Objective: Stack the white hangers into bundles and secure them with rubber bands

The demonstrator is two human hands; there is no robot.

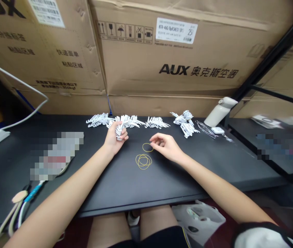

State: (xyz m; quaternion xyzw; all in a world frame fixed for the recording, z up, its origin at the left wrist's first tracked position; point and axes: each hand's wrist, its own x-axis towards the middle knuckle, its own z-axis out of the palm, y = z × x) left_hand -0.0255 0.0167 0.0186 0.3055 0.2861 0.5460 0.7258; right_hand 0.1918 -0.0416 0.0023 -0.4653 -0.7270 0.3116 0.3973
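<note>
My left hand [115, 137] is closed around a bundle of thin white wire-like pieces [119, 131] with bent ends. It hovers just in front of a row of similar white bundles [131, 120]. Between the thumb and fingertips of my right hand [165, 145] hangs a yellow rubber band [147, 147], pinched at its right edge. A small overlapping pile of yellow rubber bands [143, 161] lies on the black tabletop [136, 193], below the held one. Farther right along the row are another loose white bundle [157, 122] and a gathered cluster of white bundles [185, 121].
Cardboard boxes [136, 75] wall off the back of the table. A white bottle [220, 112] stands at the back right, near a small white case [218, 130] and a clear cable. A pixelated flat item [58, 155] lies left. Beneath the table edge hangs a plastic bag [200, 220].
</note>
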